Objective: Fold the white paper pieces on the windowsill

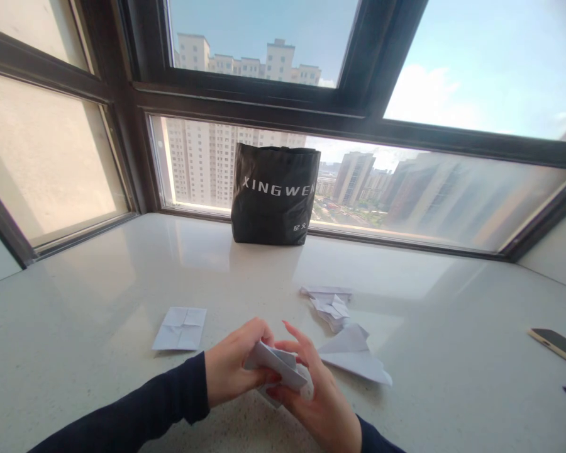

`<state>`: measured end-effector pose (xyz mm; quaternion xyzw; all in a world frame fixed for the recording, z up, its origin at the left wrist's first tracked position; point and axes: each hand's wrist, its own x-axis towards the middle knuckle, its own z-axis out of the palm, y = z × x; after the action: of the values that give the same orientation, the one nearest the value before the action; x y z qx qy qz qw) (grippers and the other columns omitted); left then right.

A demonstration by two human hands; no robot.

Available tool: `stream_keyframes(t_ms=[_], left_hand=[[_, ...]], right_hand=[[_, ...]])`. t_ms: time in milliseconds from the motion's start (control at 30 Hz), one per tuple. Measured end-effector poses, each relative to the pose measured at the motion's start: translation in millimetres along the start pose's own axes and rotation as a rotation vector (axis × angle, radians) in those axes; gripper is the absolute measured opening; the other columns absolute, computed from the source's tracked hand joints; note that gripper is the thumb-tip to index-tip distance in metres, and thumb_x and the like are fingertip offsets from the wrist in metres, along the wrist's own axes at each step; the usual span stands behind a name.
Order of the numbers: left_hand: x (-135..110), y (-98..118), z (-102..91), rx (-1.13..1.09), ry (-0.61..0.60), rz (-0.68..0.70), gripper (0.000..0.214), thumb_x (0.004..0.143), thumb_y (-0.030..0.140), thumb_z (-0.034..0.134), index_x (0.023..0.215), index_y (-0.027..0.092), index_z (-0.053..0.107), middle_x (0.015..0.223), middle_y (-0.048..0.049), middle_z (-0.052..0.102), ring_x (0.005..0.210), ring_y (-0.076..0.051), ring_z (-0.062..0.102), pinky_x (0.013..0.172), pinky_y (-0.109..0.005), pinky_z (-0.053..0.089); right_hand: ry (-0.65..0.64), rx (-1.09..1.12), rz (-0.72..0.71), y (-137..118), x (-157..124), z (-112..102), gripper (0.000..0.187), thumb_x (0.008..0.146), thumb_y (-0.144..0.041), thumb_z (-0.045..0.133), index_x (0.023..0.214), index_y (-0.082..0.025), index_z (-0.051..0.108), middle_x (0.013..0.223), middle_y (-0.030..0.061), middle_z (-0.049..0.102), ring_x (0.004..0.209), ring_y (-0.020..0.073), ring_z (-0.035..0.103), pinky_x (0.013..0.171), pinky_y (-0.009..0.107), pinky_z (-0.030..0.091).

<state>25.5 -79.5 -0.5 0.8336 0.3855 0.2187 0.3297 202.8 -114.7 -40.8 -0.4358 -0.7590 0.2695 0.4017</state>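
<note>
A small folded white paper piece [277,366] is held just above the pale stone sill [99,283], near its front edge. My left hand [233,368] pinches its left end with fingers curled round it. My right hand [314,390] grips its right side, thumb and fingertips pressed on the folds. Both arms wear dark blue sleeves. A finished white paper plane [353,357] lies just right of my hands, untouched.
A flat creased square of paper [180,327] lies to the left. Several folded paper pieces [331,303] sit behind the plane. A black bag [273,194] stands against the window. Two dark flat things, one perhaps a phone [559,346], lie at the right edge.
</note>
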Motion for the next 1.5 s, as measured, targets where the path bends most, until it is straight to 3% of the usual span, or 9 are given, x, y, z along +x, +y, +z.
stream_keyframes(t_ms=[133,200,333,500,700,800,1033,1333,1500], left_hand=[[-4.9,-0.1,-14.4,0.088,0.009,0.122,0.039,0.069,0.045,0.056,0.097,0.018,0.049,0.098,-0.0067,0.052,0.089,-0.019,0.047,0.078,-0.029,0.038],[-7.7,-12.8,-33.7,0.356,0.04,-0.035,0.058,0.058,0.046,0.065,0.106,0.018,0.048,0.111,-0.0111,0.047,0.1,-0.027,0.043,0.085,-0.038,0.033],[-14.8,-41.5,-67.5,0.737,0.015,-0.432,0.074,0.044,0.04,0.071,0.11,0.017,0.049,0.116,-0.0166,0.047,0.103,-0.036,0.04,0.082,-0.05,0.03],[-10.9,-55.9,-79.8,0.663,-0.008,-0.468,0.042,0.042,0.039,0.071,0.076,0.017,0.058,0.083,-0.01,0.061,0.083,-0.032,0.052,0.073,-0.042,0.037],[7.6,-22.4,-52.2,0.446,0.053,-0.337,0.029,0.071,0.044,0.048,0.075,0.016,0.056,0.075,-0.0028,0.061,0.066,-0.016,0.056,0.059,-0.024,0.042],[5.4,4.7,-26.7,0.011,0.025,-0.183,0.032,0.073,0.045,0.048,0.077,0.015,0.059,0.068,-0.0012,0.062,0.062,-0.014,0.056,0.056,-0.021,0.041],[-1.1,15.6,-15.3,-0.358,-0.05,-0.118,0.042,0.079,0.046,0.038,0.08,0.01,0.061,0.068,-0.0026,0.061,0.06,-0.013,0.052,0.053,-0.02,0.038],[-4.0,22.6,-13.5,-0.205,-0.02,-0.066,0.021,0.073,0.02,0.051,0.09,0.018,0.064,0.085,-0.0009,0.067,0.077,-0.016,0.058,0.069,-0.023,0.042],[-7.8,27.5,-7.5,-0.172,0.215,0.061,0.027,0.072,0.024,0.057,0.099,0.021,0.056,0.098,-0.0028,0.061,0.091,-0.018,0.054,0.082,-0.027,0.04]], right_hand=[[0.139,-0.024,-0.002,-4.5,2.1,-7.3,0.009,0.076,-0.023,0.052,0.082,-0.018,0.056,0.072,0.0031,0.061,0.065,0.017,0.057,0.058,0.027,0.047],[0.196,-0.112,-0.044,-5.2,2.8,-9.3,0.009,0.076,-0.024,0.051,0.074,-0.017,0.056,0.068,0.0036,0.06,0.062,0.017,0.055,0.056,0.027,0.045],[0.025,-0.149,-0.1,-5.9,3.8,-6.6,0.01,0.076,-0.019,0.048,0.073,-0.016,0.057,0.068,0.0048,0.061,0.062,0.0175,0.055,0.058,0.028,0.046],[0.031,-0.064,-0.073,-6.6,3.9,-5.5,0.013,0.077,-0.018,0.048,0.086,-0.017,0.058,0.079,0.005,0.064,0.071,0.0183,0.058,0.065,0.028,0.046],[-0.111,-0.015,-0.189,-17.8,2.3,-9.2,0.015,0.08,-0.021,0.044,0.079,-0.019,0.059,0.074,0.0025,0.064,0.066,0.0148,0.055,0.066,0.026,0.043],[-0.168,-0.053,-0.212,-21.6,1.5,-8.0,0.015,0.079,-0.018,0.043,0.075,-0.02,0.058,0.07,0.001,0.063,0.063,0.014,0.053,0.065,0.026,0.042],[-0.039,-0.114,-0.032,-10.9,0.9,-3.0,0.006,0.074,-0.015,0.051,0.076,-0.018,0.055,0.072,0.0031,0.06,0.066,0.016,0.053,0.06,0.026,0.042],[0.244,-0.067,0.015,-7.3,1.1,-1.3,0.043,0.07,-0.024,0.06,0.107,-0.018,0.039,0.087,0.0046,0.058,0.07,0.0158,0.054,0.061,0.027,0.045],[0.12,-0.15,-0.042,-8.6,4.8,-9.1,0.013,0.076,-0.027,0.055,0.065,-0.019,0.054,0.062,-0.0002,0.055,0.061,0.0152,0.047,0.058,0.026,0.04]])
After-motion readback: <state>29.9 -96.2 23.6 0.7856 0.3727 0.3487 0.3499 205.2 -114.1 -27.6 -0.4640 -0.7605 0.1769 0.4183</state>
